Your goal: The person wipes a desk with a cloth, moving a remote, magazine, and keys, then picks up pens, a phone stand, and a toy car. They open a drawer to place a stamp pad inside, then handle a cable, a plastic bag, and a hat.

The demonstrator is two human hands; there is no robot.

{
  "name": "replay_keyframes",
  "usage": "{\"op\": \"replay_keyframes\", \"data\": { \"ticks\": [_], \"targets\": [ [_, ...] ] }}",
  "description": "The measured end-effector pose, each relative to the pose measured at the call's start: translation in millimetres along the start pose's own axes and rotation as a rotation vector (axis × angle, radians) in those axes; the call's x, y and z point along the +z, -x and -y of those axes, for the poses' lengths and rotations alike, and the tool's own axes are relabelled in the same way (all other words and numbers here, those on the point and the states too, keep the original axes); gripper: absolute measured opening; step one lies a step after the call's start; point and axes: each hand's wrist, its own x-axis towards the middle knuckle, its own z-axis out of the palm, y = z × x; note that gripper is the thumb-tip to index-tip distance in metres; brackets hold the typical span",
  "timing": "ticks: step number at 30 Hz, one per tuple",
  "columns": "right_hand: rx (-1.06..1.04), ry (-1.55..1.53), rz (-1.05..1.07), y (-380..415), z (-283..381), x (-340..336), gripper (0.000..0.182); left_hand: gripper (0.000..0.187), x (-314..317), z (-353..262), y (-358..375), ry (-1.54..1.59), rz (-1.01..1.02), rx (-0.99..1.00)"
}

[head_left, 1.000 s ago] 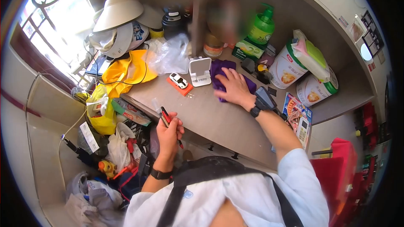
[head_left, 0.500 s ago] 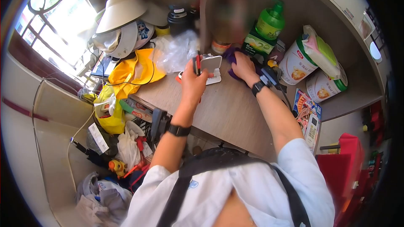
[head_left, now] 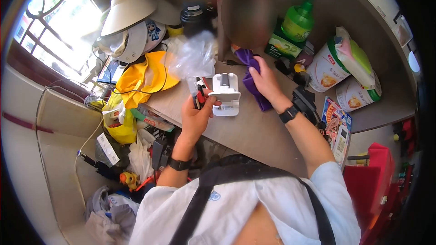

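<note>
My left hand (head_left: 195, 117) is closed around slim red and black pen-like items (head_left: 200, 94) whose exact kind I cannot tell. Its thumb and fingertips also meet the edge of a white folding stand (head_left: 226, 110), which has a grey flat plate and a dark strip on its upright back. A purple cloth (head_left: 251, 76) is gripped in my right hand (head_left: 267, 80), with its lower end trailing down over the desk, just right of the stand. Behind the cloth, a short dark cable (head_left: 234, 62) lies on the desk.
Clear plastic bags (head_left: 195, 56), a yellow cloth (head_left: 147, 79) and sun visors (head_left: 129, 13) crowd the left of the desk (head_left: 245, 131). On the right stand a green pump bottle (head_left: 297, 22), a green box (head_left: 284, 45) and white tubs (head_left: 329, 68). Bags and clutter lie below left.
The white stand has come nearer to me and turned, with my left hand now at its edge. My right hand has drawn the purple cloth toward me, and it now hangs longer.
</note>
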Motion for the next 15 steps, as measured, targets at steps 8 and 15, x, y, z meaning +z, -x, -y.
{"op": "replay_keyframes", "data": {
  "ticks": [8,15],
  "targets": [
    [-0.268,0.705,0.228,-4,6,21,0.041,0.01,-24,-7,31,0.236,-0.034,0.173],
    [-0.53,0.294,0.322,36,-4,-14,0.038,0.013,-48,-4,36,0.283,-0.213,0.24]
  ]
}}
